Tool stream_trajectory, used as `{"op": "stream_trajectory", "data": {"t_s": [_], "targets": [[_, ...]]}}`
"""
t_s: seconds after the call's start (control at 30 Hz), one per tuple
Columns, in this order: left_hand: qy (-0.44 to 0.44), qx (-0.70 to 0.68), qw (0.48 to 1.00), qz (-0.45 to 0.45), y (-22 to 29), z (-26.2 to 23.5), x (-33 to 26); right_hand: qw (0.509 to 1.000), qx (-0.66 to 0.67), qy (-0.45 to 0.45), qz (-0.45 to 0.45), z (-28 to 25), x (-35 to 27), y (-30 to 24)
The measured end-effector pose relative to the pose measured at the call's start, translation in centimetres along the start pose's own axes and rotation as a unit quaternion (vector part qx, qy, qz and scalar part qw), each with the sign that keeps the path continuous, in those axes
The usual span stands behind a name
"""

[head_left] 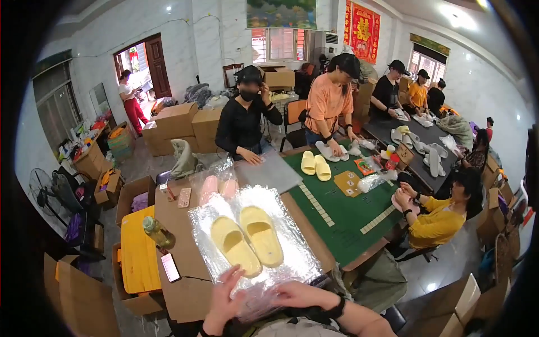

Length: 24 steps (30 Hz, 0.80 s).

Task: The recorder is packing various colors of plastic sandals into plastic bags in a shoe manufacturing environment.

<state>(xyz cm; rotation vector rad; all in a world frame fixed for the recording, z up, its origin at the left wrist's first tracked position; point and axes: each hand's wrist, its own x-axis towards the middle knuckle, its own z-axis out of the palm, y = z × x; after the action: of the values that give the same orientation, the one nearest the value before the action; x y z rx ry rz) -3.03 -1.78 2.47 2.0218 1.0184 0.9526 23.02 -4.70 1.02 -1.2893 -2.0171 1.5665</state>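
Observation:
A pair of pale yellow slippers lies side by side in front of me, the left slipper (236, 246) and the right slipper (261, 236), toes pointing away. Under them spreads a shiny, silvery stack of plastic sheets or bags (300, 255). My left hand (226, 295) has its fingers stretched out beside the left slipper's near end. At the stack's near edge, my right hand (300, 295) has its fingers drawn in on the crinkled plastic; its fingertips are partly hidden. Beyond the stack, pink slippers (209, 189) lie in clear plastic.
Left of the stack are a phone (170, 267), a green bottle (158, 233) and a yellow-covered box (138, 247). A green-topped table (337, 216) adjoins on the right, with another yellow pair (316, 165). Co-workers handle slippers around the tables. Cardboard boxes (84, 297) stand at lower left.

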Motion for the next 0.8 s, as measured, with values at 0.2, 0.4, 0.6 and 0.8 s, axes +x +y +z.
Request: {"op": "stream_trajectory", "data": {"t_s": [0.2,0.4,0.6,0.8], "targets": [[0.136,0.22,0.966,-0.02,-6.1,0.8,3.2,0.965,0.046,0.206,-0.156,-5.7,-2.3,-5.5],[-0.016,0.331,0.942,-0.054,-9.3,5.0,4.1,0.878,-0.285,0.324,-0.206,-5.6,9.2,2.4],[-0.078,0.274,0.957,-0.05,-11.4,3.7,1.9,0.898,-0.355,0.243,-0.091,-3.8,8.2,8.3],[-0.085,0.276,0.956,-0.051,-11.5,3.1,2.7,0.892,-0.355,0.254,-0.118,-4.9,8.4,8.6]]}}
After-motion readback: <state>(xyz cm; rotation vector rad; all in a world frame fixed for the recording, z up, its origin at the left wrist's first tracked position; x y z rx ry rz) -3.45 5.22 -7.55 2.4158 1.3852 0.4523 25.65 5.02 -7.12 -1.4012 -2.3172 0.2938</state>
